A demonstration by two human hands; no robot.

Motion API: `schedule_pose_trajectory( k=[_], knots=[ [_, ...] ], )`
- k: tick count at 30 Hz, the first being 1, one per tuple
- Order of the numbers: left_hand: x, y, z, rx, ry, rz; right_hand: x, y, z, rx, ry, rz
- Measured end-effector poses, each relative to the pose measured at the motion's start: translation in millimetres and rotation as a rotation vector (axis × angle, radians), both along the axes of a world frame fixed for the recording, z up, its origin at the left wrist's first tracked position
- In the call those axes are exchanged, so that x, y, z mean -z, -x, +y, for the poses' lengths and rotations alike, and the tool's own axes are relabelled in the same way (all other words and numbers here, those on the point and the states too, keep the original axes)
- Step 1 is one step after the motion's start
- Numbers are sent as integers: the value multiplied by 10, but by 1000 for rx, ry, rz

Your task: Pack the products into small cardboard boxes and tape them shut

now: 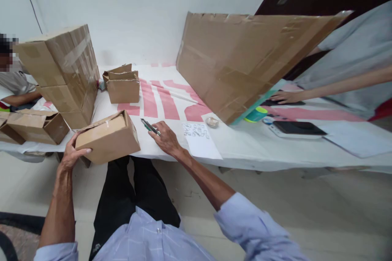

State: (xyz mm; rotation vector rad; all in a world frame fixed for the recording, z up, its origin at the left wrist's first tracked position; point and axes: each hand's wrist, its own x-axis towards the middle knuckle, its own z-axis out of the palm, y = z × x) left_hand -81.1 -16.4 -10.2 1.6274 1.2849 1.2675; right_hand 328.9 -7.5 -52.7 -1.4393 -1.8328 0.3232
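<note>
A brown cardboard box (112, 142) is tilted at the table's front edge. My left hand (73, 151) grips its left end, the thumb on the near side and the fingers partly hidden behind. To the right of the box, my right hand (165, 138) is closed around a box cutter (148, 125) with a green and dark body. The cutter points left and away from me, apart from the box. Beside my right wrist lies a white sheet of paper (203, 147) with small drawn marks. A small round clear item (212, 122) sits just behind the sheet.
Stacked taped cartons (64, 77) stand at left, with open boxes (39, 124) in front. A small open box (123, 89) stands farther back. A large cardboard panel (245, 57) divides the table. Beyond it are a tape roll (256, 114), a black phone-like device (298, 127) and another person's hand (286, 97).
</note>
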Motion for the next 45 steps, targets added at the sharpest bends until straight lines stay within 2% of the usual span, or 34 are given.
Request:
schedule_pose_trajectory(
  k=[2, 5, 10, 13, 15, 17, 20, 24, 27, 30, 35, 45],
  knots=[
    [-60, -83, 12, 2, -84, 163, 107, -98, 153, 137, 177, -211],
    [-91, -225, -22, 16, -141, 246, 180, -123, 296, 213, 397, -385],
    [-69, -351, -144, 45, -63, 192, 170, -63, 389, 200, 437, -376],
    [-64, -365, -181, 74, -23, 156, 111, -140, 416, 207, 450, -364],
    [-53, -373, -184, 76, -23, 152, 19, -232, 419, 223, 404, -267],
    [-30, -383, -180, 65, -27, 147, -135, -311, 396, 193, 284, -72],
    [5, -399, -173, 47, -22, 142, -476, -329, 294, -10, 85, 154],
    [19, -410, -174, 30, -20, 170, -976, -185, 120, -281, -68, 14],
    [14, -413, -174, 29, -19, 184, -1220, -79, 71, -384, -133, -182],
    [20, -413, -169, 37, -21, 177, -1324, -21, 97, -402, -150, -355],
    [51, -406, -154, 38, -36, 170, -1403, 76, 143, -367, -189, -547],
    [95, -389, -146, 51, -68, 183, -1583, 209, 103, -324, -204, -720]
  ],
)
